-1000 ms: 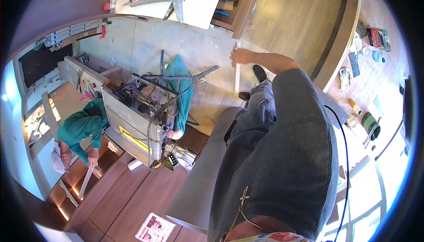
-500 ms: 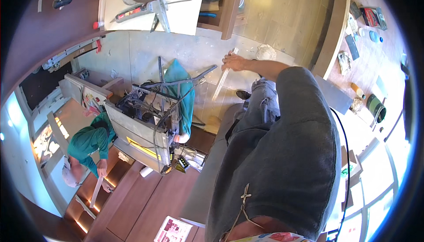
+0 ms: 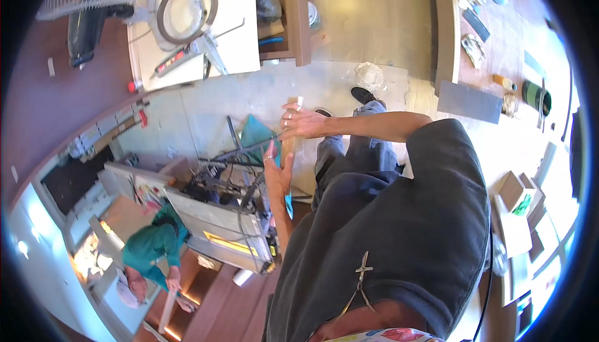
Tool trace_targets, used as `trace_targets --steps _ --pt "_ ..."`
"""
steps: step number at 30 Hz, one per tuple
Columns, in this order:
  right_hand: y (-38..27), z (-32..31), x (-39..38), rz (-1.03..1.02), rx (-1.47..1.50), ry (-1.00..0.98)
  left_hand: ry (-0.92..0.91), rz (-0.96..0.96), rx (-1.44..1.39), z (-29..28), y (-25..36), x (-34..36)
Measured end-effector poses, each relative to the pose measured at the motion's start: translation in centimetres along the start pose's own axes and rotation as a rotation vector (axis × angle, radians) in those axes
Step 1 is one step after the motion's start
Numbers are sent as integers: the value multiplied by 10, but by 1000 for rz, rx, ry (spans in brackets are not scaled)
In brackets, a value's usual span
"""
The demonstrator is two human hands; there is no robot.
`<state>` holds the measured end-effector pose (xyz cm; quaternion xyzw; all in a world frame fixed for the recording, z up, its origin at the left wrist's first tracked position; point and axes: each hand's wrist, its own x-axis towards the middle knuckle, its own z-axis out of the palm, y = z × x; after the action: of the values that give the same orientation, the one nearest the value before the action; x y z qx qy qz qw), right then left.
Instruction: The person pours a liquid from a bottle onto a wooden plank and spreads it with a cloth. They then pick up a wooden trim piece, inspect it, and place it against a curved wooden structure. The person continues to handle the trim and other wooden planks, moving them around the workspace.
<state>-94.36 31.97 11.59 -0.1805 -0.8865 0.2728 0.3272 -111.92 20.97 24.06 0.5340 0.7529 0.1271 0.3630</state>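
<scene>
My right hand (image 3: 304,122) is closed round a slim wooden strip (image 3: 288,148), held roughly upright in front of my legs. The strip's pale end pokes out above my knuckles, and its lower part shows below my palm. Just below and to the left, my left hand (image 3: 278,170) has its fingers stretched and its thumb spread. It is close to the strip; I cannot tell whether they touch. Beyond my left hand stands a table saw-like machine (image 3: 215,217) with dark legs, cables and a green cloth bag (image 3: 254,135).
A co-worker in green (image 3: 150,242) bends at the lower left, holding a board (image 3: 167,311). A white worktop (image 3: 240,49) with a caulking gun (image 3: 171,61) and a fan (image 3: 87,30) is at the upper left. A crumpled pale bundle (image 3: 369,76) lies near my shoes.
My left hand has come into view beside the strip. The right hand has brought the strip down and left, closer to the machine. My view has shifted, and both feet now show.
</scene>
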Motion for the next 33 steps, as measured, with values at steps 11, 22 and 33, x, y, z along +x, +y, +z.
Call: trace_targets --steps 11,22,33 --pt "-55 -32 20 490 -385 85 -369 150 -40 -11 -9 86" --pt "-85 -12 26 1068 652 1283 -644 456 -311 18 44 135" --pt "-32 -44 -62 1330 321 1446 -834 554 -75 31 87 158"
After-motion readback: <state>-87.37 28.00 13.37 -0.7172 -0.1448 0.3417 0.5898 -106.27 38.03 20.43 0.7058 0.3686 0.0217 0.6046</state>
